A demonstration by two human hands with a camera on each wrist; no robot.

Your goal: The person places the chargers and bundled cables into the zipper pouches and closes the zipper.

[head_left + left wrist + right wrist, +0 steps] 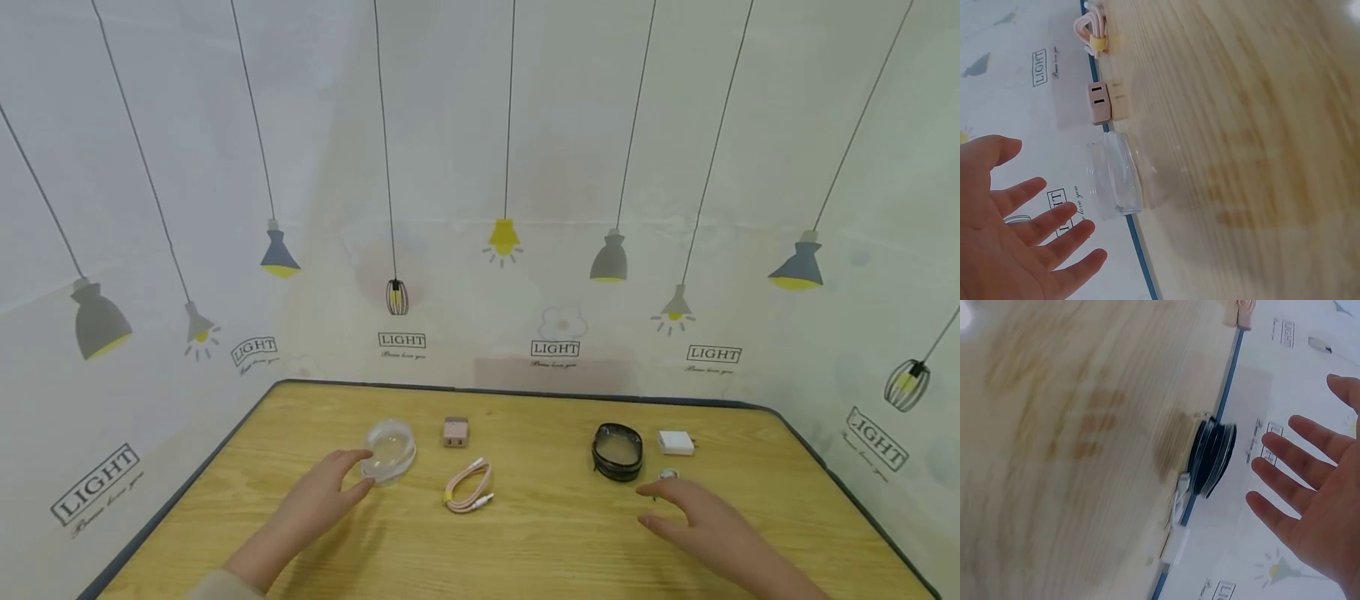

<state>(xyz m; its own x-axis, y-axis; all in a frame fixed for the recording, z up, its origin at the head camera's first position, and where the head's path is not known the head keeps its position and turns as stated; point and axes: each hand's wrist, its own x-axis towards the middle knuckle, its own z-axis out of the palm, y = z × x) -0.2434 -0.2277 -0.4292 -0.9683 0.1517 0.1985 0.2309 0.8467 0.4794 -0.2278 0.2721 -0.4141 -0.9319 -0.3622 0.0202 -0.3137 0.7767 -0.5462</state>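
Note:
My left hand (318,492), fingers spread, is close beside a clear round container (389,451); the left wrist view shows a gap between the fingers and this container (1115,175). On the right, my right hand (697,521) hovers with spread fingers near a small white coiled cable (667,474), which it partly hides in the head view. A black round container (617,452) with a see-through middle stands just beyond it. The right wrist view shows my right palm (1329,506) holding nothing, apart from the black container (1212,458).
A pink plug adapter (455,432) and a pink coiled cable (468,487) with a yellow tie lie between the containers. At the right back is a white plug adapter (677,442). The wooden table (525,550) meets a lamp-printed backdrop (450,167) behind.

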